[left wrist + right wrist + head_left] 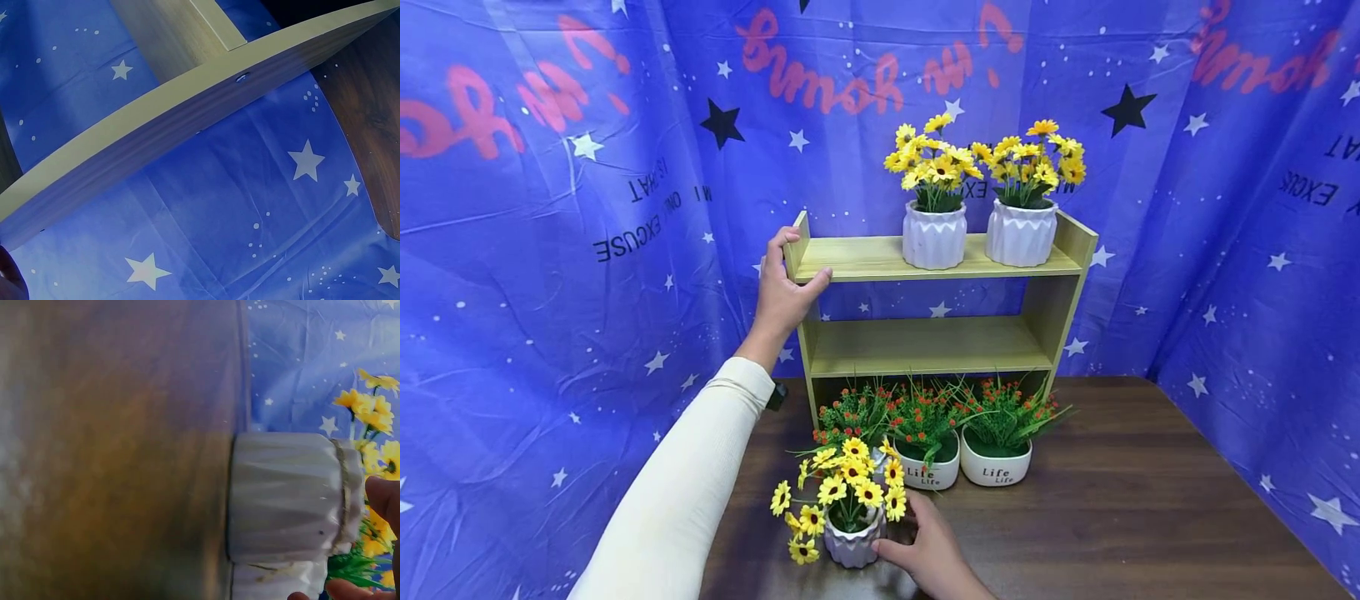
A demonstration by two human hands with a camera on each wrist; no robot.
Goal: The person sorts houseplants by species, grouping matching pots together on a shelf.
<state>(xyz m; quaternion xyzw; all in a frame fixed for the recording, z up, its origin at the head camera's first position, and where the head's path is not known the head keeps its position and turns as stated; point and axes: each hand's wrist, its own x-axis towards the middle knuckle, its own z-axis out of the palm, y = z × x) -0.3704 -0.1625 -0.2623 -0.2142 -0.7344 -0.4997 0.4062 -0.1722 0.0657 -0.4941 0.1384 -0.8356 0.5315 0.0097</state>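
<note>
In the head view my left hand point(786, 287) grips the upper left side panel of a light wooden shelf point(932, 358), its thumb spread along the top board. The panel point(187, 112) crosses the left wrist view, with only a bit of that hand at the lower left. My right hand point(936, 554) is at the right side of a white ribbed pot point(852, 546) with yellow sunflower-like flowers point(853, 492), its thumb and fingers spread. In the right wrist view the thumb is near the rim of this pot point(281, 497). A second white pot point(275, 581) stands close beside it, partly hidden.
Two white pots of yellow flowers point(934, 237) point(1022, 233) stand on the shelf's top board. White oval pots with red-dotted green plants point(996, 462) stand on the dark wooden table point(1150, 500) before the shelf. A blue starred curtain point(865, 183) hangs behind.
</note>
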